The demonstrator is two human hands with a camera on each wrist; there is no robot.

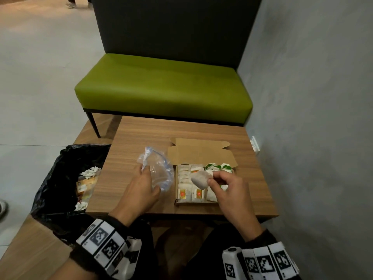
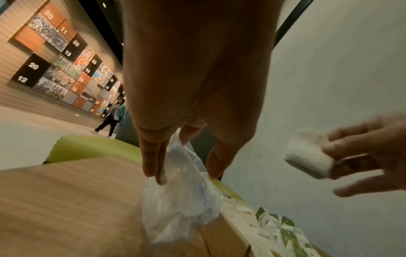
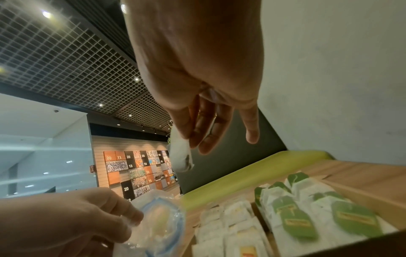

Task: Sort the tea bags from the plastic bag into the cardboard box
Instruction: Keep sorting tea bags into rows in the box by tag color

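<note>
A clear plastic bag (image 1: 156,170) with a blue rim lies crumpled on the wooden table (image 1: 129,138), left of the open cardboard box (image 1: 201,156). My left hand (image 1: 142,188) holds the plastic bag (image 2: 182,200) between its fingers. Above the box's middle, my right hand (image 1: 226,184) pinches a white tea bag (image 1: 200,179) between thumb and fingers; the tea bag (image 3: 181,156) hangs from the fingertips. Rows of white tea bags with red tags (image 1: 182,193) fill the box's left and middle, and green-tagged tea bags (image 1: 217,167) fill the right.
A black-lined waste bin (image 1: 66,178) with crumpled paper stands at the table's left. A green bench (image 1: 161,87) faces the far edge. A grey wall (image 1: 312,118) runs close along the right. The box lid (image 1: 199,144) stands open at the back.
</note>
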